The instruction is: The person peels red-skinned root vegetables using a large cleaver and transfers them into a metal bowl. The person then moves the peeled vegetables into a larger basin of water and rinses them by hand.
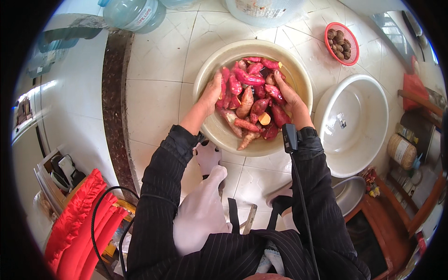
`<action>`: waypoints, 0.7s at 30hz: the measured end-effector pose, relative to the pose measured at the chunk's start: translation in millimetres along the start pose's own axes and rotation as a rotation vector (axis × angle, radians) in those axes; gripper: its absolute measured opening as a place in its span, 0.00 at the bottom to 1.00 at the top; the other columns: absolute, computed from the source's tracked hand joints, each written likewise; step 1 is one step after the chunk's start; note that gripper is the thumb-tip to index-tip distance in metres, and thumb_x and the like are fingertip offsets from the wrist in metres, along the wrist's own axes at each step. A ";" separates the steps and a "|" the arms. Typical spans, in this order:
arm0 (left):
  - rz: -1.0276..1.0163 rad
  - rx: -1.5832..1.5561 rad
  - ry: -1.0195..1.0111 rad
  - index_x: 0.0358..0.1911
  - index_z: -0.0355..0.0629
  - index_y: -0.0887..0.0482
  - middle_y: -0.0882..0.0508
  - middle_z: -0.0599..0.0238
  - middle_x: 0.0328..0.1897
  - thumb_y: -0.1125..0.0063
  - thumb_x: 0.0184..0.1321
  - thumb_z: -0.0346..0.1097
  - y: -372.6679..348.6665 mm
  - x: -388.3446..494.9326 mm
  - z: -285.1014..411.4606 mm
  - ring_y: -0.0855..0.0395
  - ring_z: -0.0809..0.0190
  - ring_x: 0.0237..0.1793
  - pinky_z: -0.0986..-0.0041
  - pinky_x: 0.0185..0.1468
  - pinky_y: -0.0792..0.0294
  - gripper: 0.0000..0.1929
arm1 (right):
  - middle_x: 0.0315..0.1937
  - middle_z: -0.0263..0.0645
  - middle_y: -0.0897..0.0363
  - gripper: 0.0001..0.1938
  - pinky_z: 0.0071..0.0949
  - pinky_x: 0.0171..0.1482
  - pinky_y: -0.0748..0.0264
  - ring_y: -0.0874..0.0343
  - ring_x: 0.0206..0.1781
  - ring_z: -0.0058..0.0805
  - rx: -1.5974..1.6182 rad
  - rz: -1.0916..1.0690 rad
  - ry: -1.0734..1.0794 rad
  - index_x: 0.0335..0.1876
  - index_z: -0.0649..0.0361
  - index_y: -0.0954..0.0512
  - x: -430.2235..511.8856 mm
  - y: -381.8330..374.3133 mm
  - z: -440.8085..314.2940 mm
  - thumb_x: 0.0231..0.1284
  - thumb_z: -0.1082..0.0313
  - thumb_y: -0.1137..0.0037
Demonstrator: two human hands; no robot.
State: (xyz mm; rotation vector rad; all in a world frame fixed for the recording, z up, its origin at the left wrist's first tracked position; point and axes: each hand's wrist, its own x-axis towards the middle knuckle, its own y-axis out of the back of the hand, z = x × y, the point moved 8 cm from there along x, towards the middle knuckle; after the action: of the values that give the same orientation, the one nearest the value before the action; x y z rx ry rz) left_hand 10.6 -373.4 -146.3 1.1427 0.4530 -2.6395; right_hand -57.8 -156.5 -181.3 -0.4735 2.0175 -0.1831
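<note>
A large cream plastic basin (210,127) stands on the tiled floor with a heap of red-skinned sweet potatoes (247,77) and some water in it. One cut piece (264,118) shows orange-yellow flesh. My left hand (211,91) lies against the left side of the heap, its fingertips partly hidden by the sweet potatoes. At the right side, my right hand (290,98) rests against the heap with its thumb uppermost and its other fingers hidden. Whether either hand grips a sweet potato cannot be made out.
To the right stand a white basin (353,140) with a small scrap inside and a metal bowl (351,196). A red plastic basket (355,54) holds brown tubers. Large clear plastic bottles (134,15) stand at the top. A wooden chair (395,224) is at the lower right.
</note>
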 end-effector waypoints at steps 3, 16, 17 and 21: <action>-0.172 -0.059 0.088 0.71 0.43 0.39 0.33 0.58 0.72 0.69 0.68 0.69 -18.3 -10.6 -0.1 0.34 0.59 0.69 0.65 0.72 0.42 0.40 | 0.58 0.38 0.24 0.34 0.32 0.60 0.25 0.24 0.59 0.30 0.196 -0.153 0.007 0.66 0.55 0.32 -8.1 -25.7 2.9 0.66 0.34 0.55; 0.137 0.234 -0.179 0.71 0.37 0.41 0.37 0.54 0.74 0.71 0.73 0.63 4.1 -59.6 0.7 0.41 0.58 0.73 0.69 0.73 0.49 0.37 | 0.51 0.56 0.23 0.23 0.41 0.61 0.30 0.24 0.58 0.53 -0.767 0.359 0.726 0.59 0.64 0.26 -92.2 -72.1 -73.8 0.71 0.52 0.53; 0.167 0.233 -0.186 0.71 0.37 0.41 0.35 0.52 0.73 0.71 0.73 0.63 7.2 -58.0 0.3 0.40 0.56 0.72 0.68 0.73 0.48 0.37 | 0.48 0.57 0.23 0.21 0.45 0.57 0.28 0.24 0.54 0.56 -0.915 0.476 0.859 0.55 0.65 0.25 -93.2 -62.2 -90.5 0.71 0.54 0.54; 0.247 0.407 -0.201 0.69 0.34 0.38 0.29 0.42 0.67 0.70 0.72 0.62 9.3 -39.4 -0.5 0.34 0.45 0.69 0.63 0.71 0.44 0.37 | 0.53 0.58 0.28 0.26 0.49 0.57 0.28 0.25 0.53 0.60 -1.133 0.480 0.682 0.53 0.65 0.25 -45.9 -40.3 -84.9 0.70 0.46 0.56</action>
State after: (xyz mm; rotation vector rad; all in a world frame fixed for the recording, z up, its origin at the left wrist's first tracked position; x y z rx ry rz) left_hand 40.4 -378.4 -119.3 0.9422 -0.2606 -2.6501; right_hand -103.2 -180.7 -90.2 -0.6278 2.6980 1.3125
